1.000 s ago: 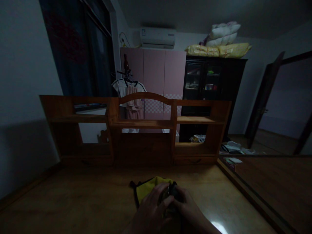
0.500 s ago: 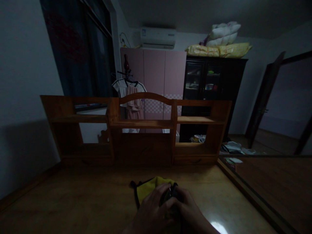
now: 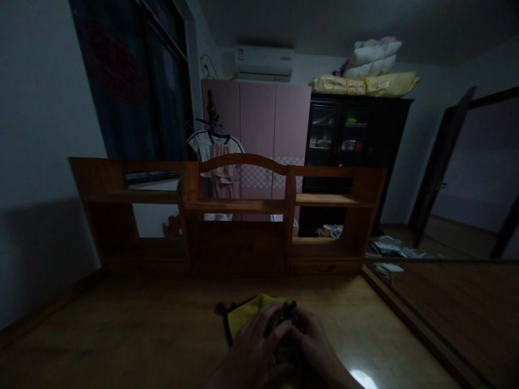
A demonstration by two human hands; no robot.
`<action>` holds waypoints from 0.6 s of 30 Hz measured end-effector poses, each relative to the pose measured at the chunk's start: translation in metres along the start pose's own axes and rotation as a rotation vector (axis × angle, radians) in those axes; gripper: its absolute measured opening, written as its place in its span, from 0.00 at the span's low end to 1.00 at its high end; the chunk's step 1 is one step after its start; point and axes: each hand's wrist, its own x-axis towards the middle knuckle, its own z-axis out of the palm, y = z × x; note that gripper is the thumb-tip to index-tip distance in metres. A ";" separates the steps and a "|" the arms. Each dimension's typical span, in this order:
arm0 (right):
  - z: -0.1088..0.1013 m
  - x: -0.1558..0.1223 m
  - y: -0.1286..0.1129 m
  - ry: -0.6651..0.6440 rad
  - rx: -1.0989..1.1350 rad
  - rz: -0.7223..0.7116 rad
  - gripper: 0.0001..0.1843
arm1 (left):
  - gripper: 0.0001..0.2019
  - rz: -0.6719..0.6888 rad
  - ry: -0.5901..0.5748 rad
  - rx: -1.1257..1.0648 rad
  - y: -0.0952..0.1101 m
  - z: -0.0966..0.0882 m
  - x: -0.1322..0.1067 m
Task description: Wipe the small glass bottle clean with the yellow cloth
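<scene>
Both my hands meet low in the middle of the view over a yellow cloth bag with black trim (image 3: 243,316) that lies on the wooden desk (image 3: 141,335). My left hand (image 3: 253,351) has its fingers curled over a small dark object (image 3: 286,319) on the bag. My right hand (image 3: 316,351) closes on the same object from the right. The room is dim, so I cannot make out what the object is.
A wooden shelf unit (image 3: 239,216) stands along the desk's far edge. Behind it are a pink wardrobe (image 3: 259,129), a dark glass-door cabinet (image 3: 348,140) with bedding on top, and clothes on a hanger (image 3: 214,156). The desk's right edge (image 3: 401,313) drops to the floor.
My fingers have shifted slightly around the dark object; the hands stay in the same spot over the bag.
</scene>
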 end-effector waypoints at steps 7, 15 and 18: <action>0.000 -0.002 -0.004 -0.005 0.040 -0.003 0.20 | 0.32 0.001 -0.001 -0.031 0.001 -0.003 0.002; 0.003 -0.003 -0.012 -0.093 0.088 -0.015 0.22 | 0.34 0.009 -0.064 -0.133 -0.002 -0.004 0.003; 0.004 -0.003 -0.006 -0.043 0.138 0.008 0.25 | 0.35 0.010 -0.080 -0.172 0.001 -0.008 0.005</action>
